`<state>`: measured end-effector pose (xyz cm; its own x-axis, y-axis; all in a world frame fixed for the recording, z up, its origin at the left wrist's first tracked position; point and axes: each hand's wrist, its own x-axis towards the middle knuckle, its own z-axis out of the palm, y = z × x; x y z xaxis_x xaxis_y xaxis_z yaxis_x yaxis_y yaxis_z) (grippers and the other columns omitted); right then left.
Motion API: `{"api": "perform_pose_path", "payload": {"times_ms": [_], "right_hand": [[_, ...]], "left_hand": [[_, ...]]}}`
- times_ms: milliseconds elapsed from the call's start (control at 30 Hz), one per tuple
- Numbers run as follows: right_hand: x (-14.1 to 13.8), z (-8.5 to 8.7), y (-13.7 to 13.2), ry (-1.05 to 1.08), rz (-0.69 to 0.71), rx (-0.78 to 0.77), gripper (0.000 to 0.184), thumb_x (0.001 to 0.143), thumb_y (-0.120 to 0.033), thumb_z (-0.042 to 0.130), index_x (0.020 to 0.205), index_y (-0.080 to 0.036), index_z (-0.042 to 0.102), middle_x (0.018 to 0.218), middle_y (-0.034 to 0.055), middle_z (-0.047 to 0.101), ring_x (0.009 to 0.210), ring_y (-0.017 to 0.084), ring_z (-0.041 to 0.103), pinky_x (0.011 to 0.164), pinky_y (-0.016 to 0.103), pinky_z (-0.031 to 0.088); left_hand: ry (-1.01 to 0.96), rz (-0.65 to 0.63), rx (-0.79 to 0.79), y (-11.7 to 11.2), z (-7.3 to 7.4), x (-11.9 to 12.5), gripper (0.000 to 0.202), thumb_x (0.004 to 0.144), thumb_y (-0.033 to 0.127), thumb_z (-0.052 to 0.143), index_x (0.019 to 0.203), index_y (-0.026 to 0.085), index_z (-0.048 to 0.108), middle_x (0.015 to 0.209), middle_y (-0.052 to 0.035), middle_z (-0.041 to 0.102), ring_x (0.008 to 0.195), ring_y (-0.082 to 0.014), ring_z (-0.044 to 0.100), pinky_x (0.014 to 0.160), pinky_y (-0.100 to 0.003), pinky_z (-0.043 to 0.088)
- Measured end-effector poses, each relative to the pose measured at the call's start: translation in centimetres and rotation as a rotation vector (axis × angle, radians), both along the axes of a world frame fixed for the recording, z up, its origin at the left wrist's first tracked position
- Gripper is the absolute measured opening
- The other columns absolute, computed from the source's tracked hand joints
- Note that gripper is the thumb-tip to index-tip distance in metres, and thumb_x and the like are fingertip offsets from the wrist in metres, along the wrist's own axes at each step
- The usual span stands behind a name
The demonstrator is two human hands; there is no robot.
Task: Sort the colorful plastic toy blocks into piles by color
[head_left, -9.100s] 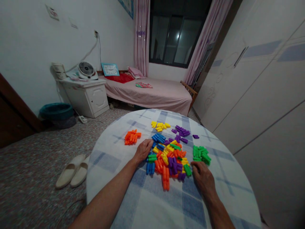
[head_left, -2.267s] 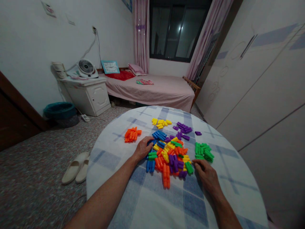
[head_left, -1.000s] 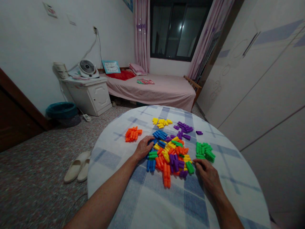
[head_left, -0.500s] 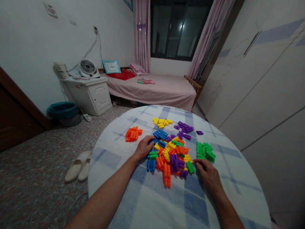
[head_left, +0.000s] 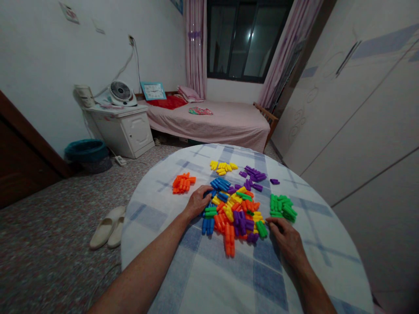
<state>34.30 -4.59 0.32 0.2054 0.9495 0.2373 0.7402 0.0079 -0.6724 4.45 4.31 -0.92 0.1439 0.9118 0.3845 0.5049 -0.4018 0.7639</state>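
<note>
A mixed heap of plastic building pieces point(head_left: 231, 205) in orange, yellow, blue, purple and green lies on a round table. At the heap's left edge rests my left hand point(head_left: 197, 202), loosely bent, its fingertips beside the blue pieces point(head_left: 220, 184); I see nothing held in it. My right hand point(head_left: 288, 237) lies on the cloth to the right, fingers slightly curled and holding nothing visible. Its fingertips are close to a loose green piece point(head_left: 261, 229). Around the heap are separate groups: orange pieces point(head_left: 183, 183), yellow pieces point(head_left: 224, 167), purple pieces point(head_left: 255, 173) and green pieces point(head_left: 282, 207).
A checked tablecloth point(head_left: 216, 283) covers the table. Beyond it is a bed point(head_left: 222, 120) with a pink sheet. To the left are a white cabinet point(head_left: 131, 135) with a fan point(head_left: 121, 92), a bin point(head_left: 87, 152) and slippers point(head_left: 106, 229). A wardrobe point(head_left: 353, 117) stands right.
</note>
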Motion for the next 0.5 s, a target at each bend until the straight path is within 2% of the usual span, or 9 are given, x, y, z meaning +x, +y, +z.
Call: {"api": "perform_pose_path", "payload": {"times_ms": [500], "right_hand": [[-0.21, 0.3, -0.23, 0.006, 0.01, 0.001, 0.034, 0.075, -0.041, 0.043, 0.084, -0.02, 0.067, 0.088, 0.0053, 0.067, 0.084, 0.021, 0.06, 0.077, 0.032, 0.043]], "left_hand": [[0.004, 0.001, -0.01, -0.05, 0.08, 0.02, 0.027, 0.079, 0.016, 0.049, 0.102, 0.017, 0.062, 0.106, -0.0061, 0.064, 0.104, -0.0174, 0.058, 0.095, -0.031, 0.045]]}}
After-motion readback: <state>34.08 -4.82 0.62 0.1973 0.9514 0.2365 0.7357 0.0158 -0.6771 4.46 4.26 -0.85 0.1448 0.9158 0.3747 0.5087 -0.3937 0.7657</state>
